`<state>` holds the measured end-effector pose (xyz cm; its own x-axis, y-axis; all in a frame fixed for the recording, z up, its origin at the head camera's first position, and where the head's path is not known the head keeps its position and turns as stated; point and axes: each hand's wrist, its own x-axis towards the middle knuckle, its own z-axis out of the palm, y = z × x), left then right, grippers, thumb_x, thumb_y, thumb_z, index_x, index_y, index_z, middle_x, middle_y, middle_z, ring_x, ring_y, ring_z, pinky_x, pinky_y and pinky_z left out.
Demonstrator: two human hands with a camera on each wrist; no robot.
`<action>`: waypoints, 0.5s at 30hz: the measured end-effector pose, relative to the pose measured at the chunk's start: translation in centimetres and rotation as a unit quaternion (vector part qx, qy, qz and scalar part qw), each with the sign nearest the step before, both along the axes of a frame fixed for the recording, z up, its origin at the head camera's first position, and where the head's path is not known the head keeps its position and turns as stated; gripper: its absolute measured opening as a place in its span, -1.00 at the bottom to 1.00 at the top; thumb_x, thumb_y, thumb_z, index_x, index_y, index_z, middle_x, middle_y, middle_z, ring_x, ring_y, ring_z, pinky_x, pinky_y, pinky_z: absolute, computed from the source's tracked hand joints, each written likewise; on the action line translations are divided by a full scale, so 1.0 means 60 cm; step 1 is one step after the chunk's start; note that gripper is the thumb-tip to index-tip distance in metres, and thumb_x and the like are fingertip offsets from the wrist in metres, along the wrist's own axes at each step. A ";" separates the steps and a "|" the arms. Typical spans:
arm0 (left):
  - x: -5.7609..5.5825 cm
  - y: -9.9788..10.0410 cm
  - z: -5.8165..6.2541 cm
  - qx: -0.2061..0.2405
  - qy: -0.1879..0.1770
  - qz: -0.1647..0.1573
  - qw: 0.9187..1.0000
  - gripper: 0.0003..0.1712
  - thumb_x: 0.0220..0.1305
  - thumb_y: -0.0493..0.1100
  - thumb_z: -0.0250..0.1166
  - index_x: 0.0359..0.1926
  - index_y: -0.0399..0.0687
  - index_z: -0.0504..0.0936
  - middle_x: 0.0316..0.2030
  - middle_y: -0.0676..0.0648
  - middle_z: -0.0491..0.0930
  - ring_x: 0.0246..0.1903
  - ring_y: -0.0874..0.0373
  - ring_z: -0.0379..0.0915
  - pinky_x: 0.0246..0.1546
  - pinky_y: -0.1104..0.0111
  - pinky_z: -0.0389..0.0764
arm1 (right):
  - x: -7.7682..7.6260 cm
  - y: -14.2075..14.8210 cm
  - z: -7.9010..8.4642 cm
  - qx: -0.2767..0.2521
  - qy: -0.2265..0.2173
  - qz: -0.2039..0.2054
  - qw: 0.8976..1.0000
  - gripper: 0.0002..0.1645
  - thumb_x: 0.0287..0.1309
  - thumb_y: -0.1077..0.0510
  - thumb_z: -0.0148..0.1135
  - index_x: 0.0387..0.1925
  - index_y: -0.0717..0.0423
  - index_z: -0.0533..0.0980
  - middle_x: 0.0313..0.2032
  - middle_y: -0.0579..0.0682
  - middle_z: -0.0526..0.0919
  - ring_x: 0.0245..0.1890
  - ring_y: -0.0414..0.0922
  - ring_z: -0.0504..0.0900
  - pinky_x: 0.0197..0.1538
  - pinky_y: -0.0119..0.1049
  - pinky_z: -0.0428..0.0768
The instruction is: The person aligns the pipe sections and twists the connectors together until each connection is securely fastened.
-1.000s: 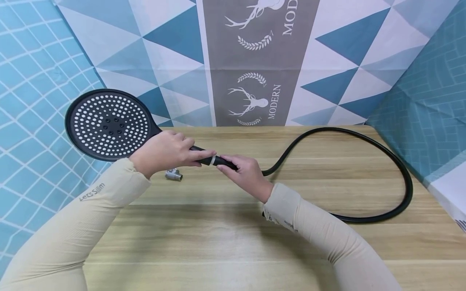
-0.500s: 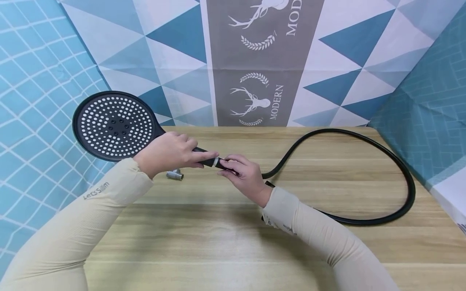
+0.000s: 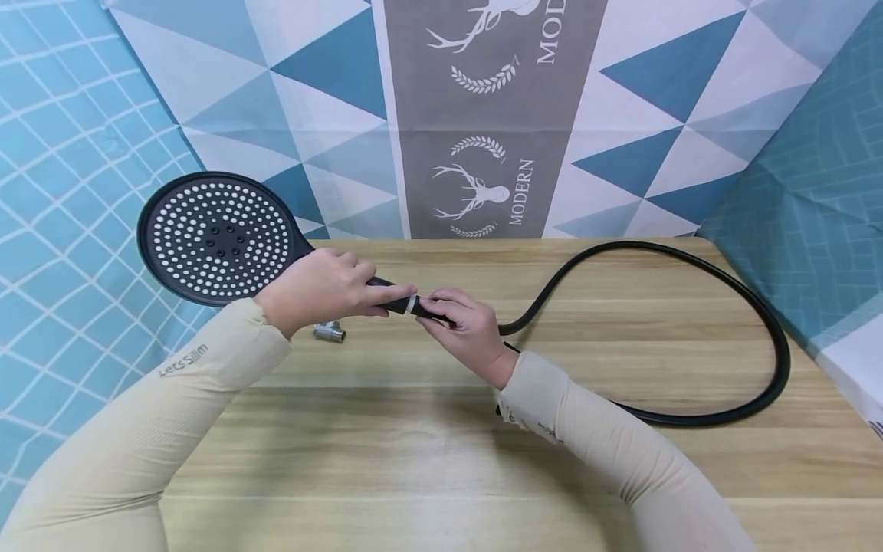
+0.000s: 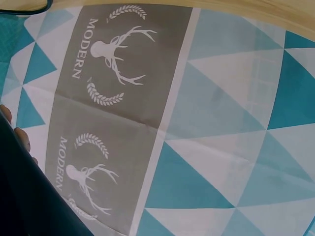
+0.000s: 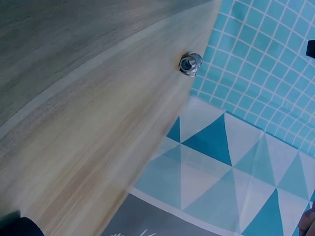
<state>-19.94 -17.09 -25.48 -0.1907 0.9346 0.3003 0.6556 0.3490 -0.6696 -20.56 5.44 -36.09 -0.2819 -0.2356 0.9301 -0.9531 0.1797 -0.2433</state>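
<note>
A black shower head [image 3: 217, 238] with a wide round face and pale nozzles is raised at the left in the head view. My left hand [image 3: 331, 287] grips its handle, with one finger stretched along it toward a white ring [image 3: 410, 304]. Right of that ring, my right hand [image 3: 465, 326] pinches the black hose end between thumb and fingers, in line with the handle. Whether the two parts are screwed together cannot be told. From the right hand the black hose [image 3: 776, 345] loops over the table. In the left wrist view a dark shape [image 4: 29, 191] covers the lower left corner.
A small silver metal fitting [image 3: 329, 331] lies on the wooden table [image 3: 414, 475] below the left hand; the right wrist view also shows this fitting [image 5: 190, 64]. Patterned sheets [image 3: 476, 115] line the back and both sides. The hose loop spreads over the table's right half.
The shower head and left hand have moved slightly right since a second ago. My right fingers have shifted their hold around the hose end. The fitting stays put.
</note>
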 end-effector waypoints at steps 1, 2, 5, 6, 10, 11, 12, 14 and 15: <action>0.000 0.000 0.000 0.000 0.000 -0.001 1.000 -0.34 0.52 0.18 -0.52 0.07 0.20 0.54 -0.67 -0.04 0.27 -0.77 0.14 0.08 -0.79 0.40 0.18 | 0.000 0.000 0.000 0.001 -0.001 -0.001 1.000 -0.67 -0.24 0.47 0.50 -0.30 0.43 0.65 -0.34 0.21 0.66 -0.52 -0.10 0.60 -0.53 -0.47 0.48; 0.000 0.000 0.000 0.001 0.000 -0.002 1.000 -0.34 0.52 0.18 -0.51 0.07 0.19 0.54 -0.67 -0.05 0.27 -0.77 0.14 0.07 -0.79 0.40 0.18 | 0.001 0.000 0.001 0.001 -0.001 -0.002 1.000 -0.67 -0.25 0.46 0.50 -0.30 0.43 0.65 -0.34 0.22 0.66 -0.51 -0.09 0.62 -0.53 -0.47 0.49; 0.000 0.001 0.001 0.001 0.001 -0.003 1.000 -0.35 0.52 0.17 -0.51 0.07 0.18 0.54 -0.67 -0.05 0.27 -0.77 0.14 0.07 -0.79 0.40 0.17 | 0.001 0.001 0.001 0.005 -0.005 -0.006 1.000 -0.66 -0.24 0.45 0.50 -0.28 0.44 0.65 -0.34 0.22 0.67 -0.44 -0.05 0.66 -0.50 -0.47 0.53; 0.000 0.001 0.001 0.000 0.002 -0.002 1.000 -0.35 0.53 0.17 -0.51 0.07 0.18 0.53 -0.67 -0.05 0.27 -0.77 0.14 0.07 -0.79 0.40 0.17 | 0.001 0.001 0.002 0.006 -0.006 -0.006 1.000 -0.65 -0.24 0.45 0.50 -0.28 0.44 0.64 -0.34 0.22 0.67 -0.42 -0.04 0.67 -0.49 -0.46 0.54; -0.001 0.003 0.001 -0.003 0.006 -0.001 1.000 -0.35 0.53 0.17 -0.51 0.08 0.17 0.52 -0.67 -0.05 0.28 -0.78 0.14 0.07 -0.79 0.39 0.18 | 0.001 0.002 0.002 0.013 -0.017 -0.002 1.000 -0.65 -0.19 0.44 0.49 -0.25 0.42 0.64 -0.33 0.20 0.68 -0.38 -0.03 0.68 -0.45 -0.47 0.56; -0.001 0.003 0.001 -0.003 0.007 -0.002 1.000 -0.35 0.52 0.17 -0.51 0.07 0.17 0.52 -0.67 -0.05 0.28 -0.78 0.14 0.07 -0.79 0.39 0.18 | 0.001 0.003 0.002 0.015 -0.019 -0.001 1.000 -0.66 -0.18 0.43 0.48 -0.24 0.42 0.64 -0.32 0.20 0.69 -0.36 -0.04 0.68 -0.44 -0.47 0.57; -0.001 0.003 0.001 -0.003 0.008 -0.003 1.000 -0.36 0.52 0.17 -0.50 0.07 0.17 0.52 -0.67 -0.05 0.28 -0.78 0.14 0.08 -0.79 0.39 0.18 | 0.001 0.003 0.002 0.018 -0.022 0.000 1.000 -0.66 -0.16 0.43 0.48 -0.23 0.42 0.63 -0.32 0.20 0.69 -0.36 -0.04 0.69 -0.42 -0.47 0.57; -0.001 0.003 0.001 -0.004 0.007 -0.004 1.000 -0.38 0.52 0.18 -0.47 0.07 0.17 0.53 -0.67 -0.05 0.28 -0.78 0.14 0.08 -0.80 0.38 0.19 | 0.002 0.005 0.002 0.023 -0.028 0.000 0.999 -0.66 -0.14 0.41 0.46 -0.21 0.41 0.63 -0.30 0.20 0.69 -0.35 -0.05 0.68 -0.41 -0.47 0.58; -0.002 0.003 0.002 -0.005 0.006 -0.004 1.000 -0.40 0.52 0.19 -0.43 0.08 0.17 0.53 -0.67 -0.05 0.28 -0.78 0.14 0.08 -0.80 0.38 0.20 | 0.002 0.005 0.001 0.026 -0.030 -0.001 0.999 -0.66 -0.12 0.41 0.46 -0.20 0.41 0.63 -0.30 0.21 0.69 -0.35 -0.05 0.68 -0.40 -0.46 0.58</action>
